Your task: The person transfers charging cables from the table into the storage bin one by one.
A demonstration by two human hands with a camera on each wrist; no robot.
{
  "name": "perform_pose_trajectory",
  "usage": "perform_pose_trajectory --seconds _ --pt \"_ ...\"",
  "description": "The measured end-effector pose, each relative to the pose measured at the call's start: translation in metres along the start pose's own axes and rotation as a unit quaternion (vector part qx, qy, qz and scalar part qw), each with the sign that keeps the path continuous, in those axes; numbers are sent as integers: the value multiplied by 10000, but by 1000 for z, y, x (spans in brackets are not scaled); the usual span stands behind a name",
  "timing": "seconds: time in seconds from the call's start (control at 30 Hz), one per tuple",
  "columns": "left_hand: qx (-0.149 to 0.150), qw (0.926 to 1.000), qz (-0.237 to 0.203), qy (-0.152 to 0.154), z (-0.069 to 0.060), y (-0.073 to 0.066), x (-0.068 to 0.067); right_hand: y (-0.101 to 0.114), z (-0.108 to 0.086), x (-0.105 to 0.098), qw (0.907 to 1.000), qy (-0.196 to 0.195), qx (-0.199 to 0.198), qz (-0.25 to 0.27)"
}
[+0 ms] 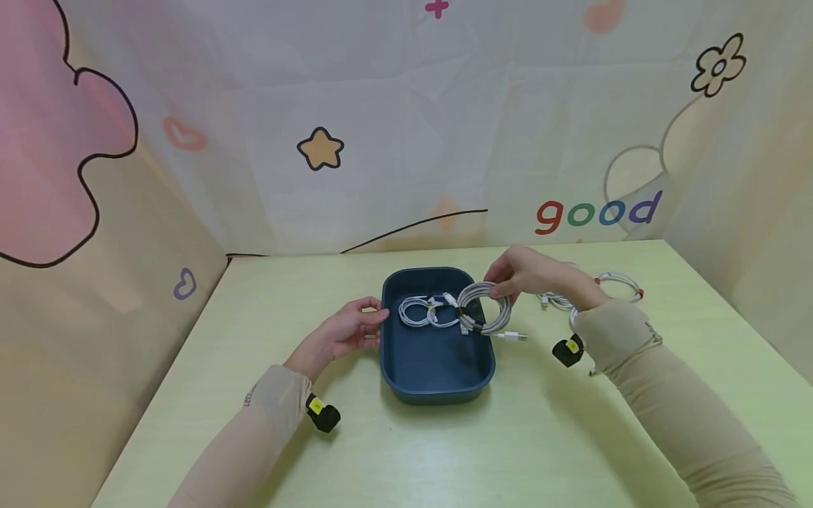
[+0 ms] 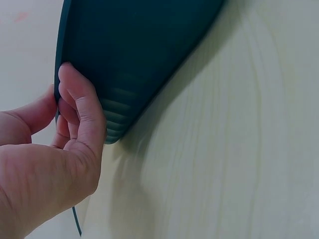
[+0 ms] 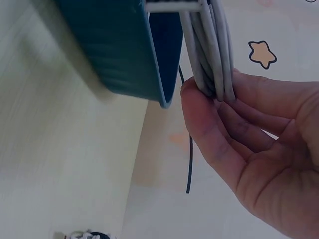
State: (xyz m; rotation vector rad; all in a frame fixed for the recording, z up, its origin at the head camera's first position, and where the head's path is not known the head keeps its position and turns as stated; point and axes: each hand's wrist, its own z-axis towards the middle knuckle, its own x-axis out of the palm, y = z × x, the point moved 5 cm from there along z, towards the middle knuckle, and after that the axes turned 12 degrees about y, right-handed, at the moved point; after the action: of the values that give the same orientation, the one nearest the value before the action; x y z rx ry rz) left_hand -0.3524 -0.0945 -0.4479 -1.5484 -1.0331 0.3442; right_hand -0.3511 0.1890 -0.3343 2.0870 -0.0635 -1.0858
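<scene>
A dark blue rectangular bin point(image 1: 438, 395) stands on the table. My left hand point(image 1: 346, 328) holds its left rim, the thumb over the edge and the fingers against the outer wall, as the left wrist view shows. Two small coils of white cable point(image 1: 413, 324) lie inside the bin towards its far half. My right hand point(image 1: 533, 271) pinches a thicker coiled grey-white cable point(image 1: 506, 314) between thumb and fingers, over the bin's right rim. A dark tie binds this coil, and a white plug point(image 1: 513, 336) sticks out at its lower right. The coil hides part of the rim.
More coiled white cables lie to the right, one with red ties point(image 1: 619, 275) and others point(image 1: 559, 302) partly hidden behind my right forearm. A printed cloth wall point(image 1: 394, 190) closes off the table's back edge. Black cameras point(image 1: 322, 414) hang at both wrists.
</scene>
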Motion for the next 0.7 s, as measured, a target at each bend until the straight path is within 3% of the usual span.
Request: perform_pose_trajectory --seconds 0.7 --pt "-68 9998 -49 -183 1 3 -3 12 47 26 9988 -156 -323 322"
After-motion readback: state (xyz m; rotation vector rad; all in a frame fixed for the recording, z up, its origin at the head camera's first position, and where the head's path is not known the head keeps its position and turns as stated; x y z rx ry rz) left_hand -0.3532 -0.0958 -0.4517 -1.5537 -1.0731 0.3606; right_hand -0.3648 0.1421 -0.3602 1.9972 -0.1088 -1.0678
